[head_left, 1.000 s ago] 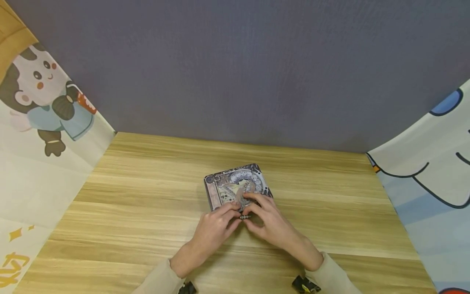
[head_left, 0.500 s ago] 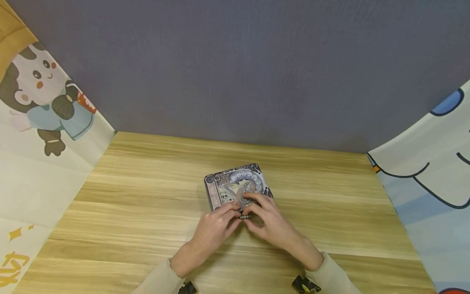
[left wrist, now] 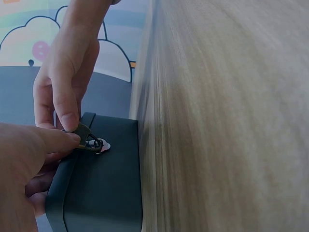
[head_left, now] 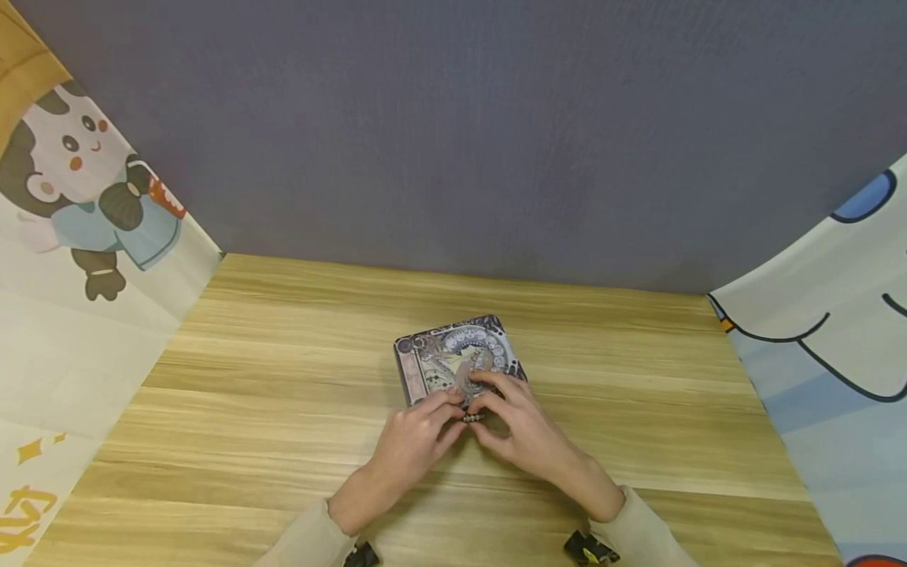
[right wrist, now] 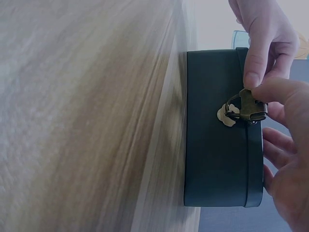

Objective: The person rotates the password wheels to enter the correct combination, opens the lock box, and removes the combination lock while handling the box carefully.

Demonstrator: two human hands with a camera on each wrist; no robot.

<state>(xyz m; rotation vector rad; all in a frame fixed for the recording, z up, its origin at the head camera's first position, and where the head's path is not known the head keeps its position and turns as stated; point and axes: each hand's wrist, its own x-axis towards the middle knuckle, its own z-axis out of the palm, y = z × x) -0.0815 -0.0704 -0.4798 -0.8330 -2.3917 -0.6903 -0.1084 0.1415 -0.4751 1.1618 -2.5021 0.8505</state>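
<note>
A dark tin box (head_left: 425,354) with a printed lid sits on the table, turned slightly. Its plain dark front wall (right wrist: 212,145) fills much of the right wrist view. A bronze-coloured metal clasp (right wrist: 253,110) with a wire loop sticks out at the lid's edge, over a pale scalloped plate (left wrist: 104,146). My left hand (head_left: 411,445) pinches the clasp from the left by thumb and finger, and my right hand (head_left: 527,433) does so from the right. Other fingers of both hands rest on the lid. Fingertips partly hide the clasp in the head view.
The box stands on a wood-grain table (head_left: 283,354). A grey panel (head_left: 453,142) rises behind it. Printed cartoon cloths hang on the left (head_left: 64,315) and right (head_left: 815,346). Dark wrist straps (head_left: 590,549) show near the sleeves.
</note>
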